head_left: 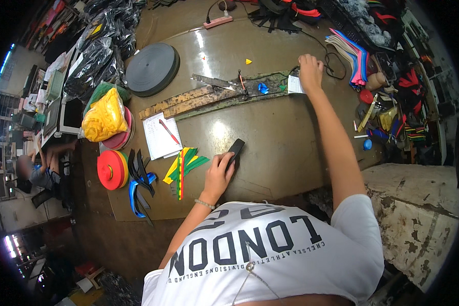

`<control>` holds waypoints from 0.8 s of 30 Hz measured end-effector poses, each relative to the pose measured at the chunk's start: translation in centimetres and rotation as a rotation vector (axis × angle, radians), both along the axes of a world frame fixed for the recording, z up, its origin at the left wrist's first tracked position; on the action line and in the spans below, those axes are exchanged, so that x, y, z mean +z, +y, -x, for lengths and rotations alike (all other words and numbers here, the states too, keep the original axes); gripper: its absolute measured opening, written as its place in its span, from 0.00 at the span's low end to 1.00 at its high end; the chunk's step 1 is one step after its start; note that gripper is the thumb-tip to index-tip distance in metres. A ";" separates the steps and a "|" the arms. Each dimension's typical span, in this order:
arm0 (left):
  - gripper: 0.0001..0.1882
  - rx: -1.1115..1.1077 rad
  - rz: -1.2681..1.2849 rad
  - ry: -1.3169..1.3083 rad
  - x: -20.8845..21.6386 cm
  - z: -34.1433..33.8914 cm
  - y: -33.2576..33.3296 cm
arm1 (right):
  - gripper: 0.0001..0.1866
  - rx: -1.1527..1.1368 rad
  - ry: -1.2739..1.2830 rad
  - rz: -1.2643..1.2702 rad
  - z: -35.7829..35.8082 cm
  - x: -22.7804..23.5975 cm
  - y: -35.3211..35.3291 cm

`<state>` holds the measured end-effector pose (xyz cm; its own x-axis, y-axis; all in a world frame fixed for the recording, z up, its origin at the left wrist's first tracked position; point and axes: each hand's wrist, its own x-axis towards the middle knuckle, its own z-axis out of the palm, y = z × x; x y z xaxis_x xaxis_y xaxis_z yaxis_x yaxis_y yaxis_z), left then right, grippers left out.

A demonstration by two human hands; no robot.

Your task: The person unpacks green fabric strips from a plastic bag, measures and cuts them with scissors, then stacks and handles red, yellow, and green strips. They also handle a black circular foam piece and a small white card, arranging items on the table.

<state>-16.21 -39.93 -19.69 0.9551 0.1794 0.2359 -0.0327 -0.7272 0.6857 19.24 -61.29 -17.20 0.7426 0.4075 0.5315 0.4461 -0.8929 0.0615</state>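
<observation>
My left hand [219, 176], wearing a beaded bracelet, is closed round a short flat black piece [237, 148] that looks like folded webbing; its exact kind is unclear. Farther off to the right, my right hand [311, 72] reaches to the far end of a worn wooden board [188, 103], its fingers curled together. What those fingers pinch, if anything, is too small to make out. Just beside them a small white printed slip [295, 85] lies over the board, and a thin dark cable [336, 65] runs past. A metal blade-like strip [214, 81] and blue scrap [262, 88] rest on the board.
Left on the table are a large grey webbing roll [153, 69], a bagged yellow bundle [105, 117], a red and yellow roll [112, 170], a notepad [160, 136] with a red pen, and green-yellow strips [186, 166]. Coloured straps [349, 58] lie right. Another person sits far left.
</observation>
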 end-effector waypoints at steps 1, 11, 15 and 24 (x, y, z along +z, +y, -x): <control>0.18 0.002 0.005 -0.013 0.1 0.2 0.0 | 0.09 -0.024 -0.014 -0.155 1.5 1.4 0.8; 0.19 0.016 0.024 0.037 0.1 1.1 0.3 | 0.07 0.584 1.009 -0.753 24.2 -2.5 7.7; 0.19 0.010 0.053 0.039 0.0 1.2 0.3 | 0.06 0.623 0.963 -0.682 24.5 -1.9 7.7; 0.18 0.014 0.049 0.018 -0.4 1.3 0.3 | 0.05 0.642 0.707 -0.490 26.1 -1.4 8.2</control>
